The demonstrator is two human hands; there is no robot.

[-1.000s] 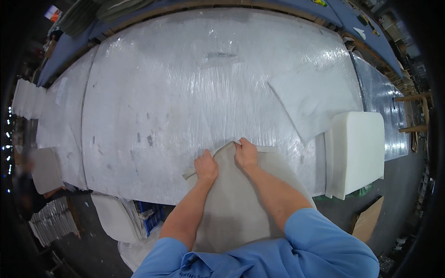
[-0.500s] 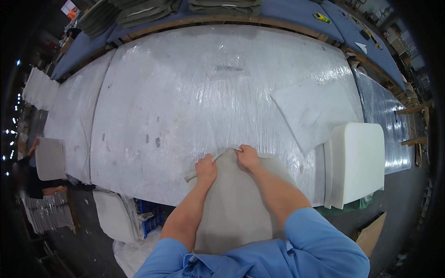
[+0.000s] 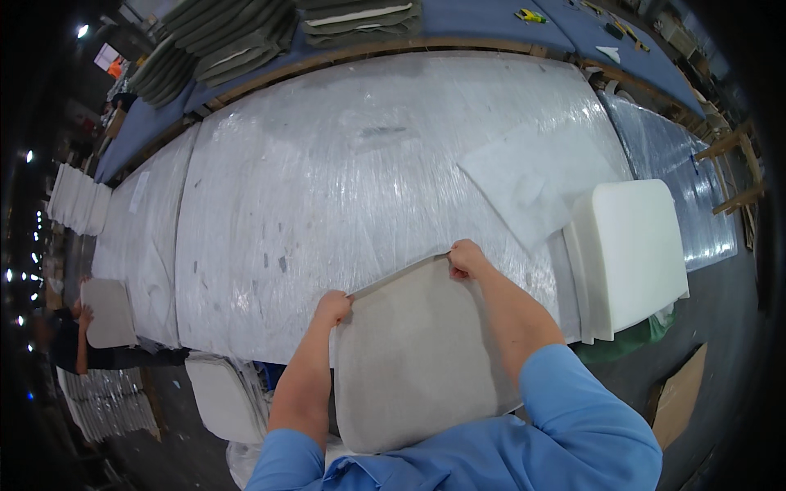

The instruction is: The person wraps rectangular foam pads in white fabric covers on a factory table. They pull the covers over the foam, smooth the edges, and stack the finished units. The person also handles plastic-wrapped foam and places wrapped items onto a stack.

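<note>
The beige cloth cover with round corners point(image 3: 422, 352) looks dull and smooth. The big white table top point(image 3: 311, 204) is wrapped in clear plastic, shiny and full of little wrinkles (light makes bright streaks on it). The thick white foam pad point(image 3: 643, 254) looks smooth and matt. The long blue table point(image 3: 475, 29) looks like dull cloth, the brown open frame point(image 3: 740, 199) like wood.

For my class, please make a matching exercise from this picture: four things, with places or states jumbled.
1. Beige cloth
2. White pads
3. Dark green stacks
4. Brown board

A. On far blue tabletop
B. By dark floor, lower right
C. Held by left hand and right hand
D. Stacked at large wrapped surface's right end

Pairs: 1-C; 2-D; 3-A; 4-B
</note>
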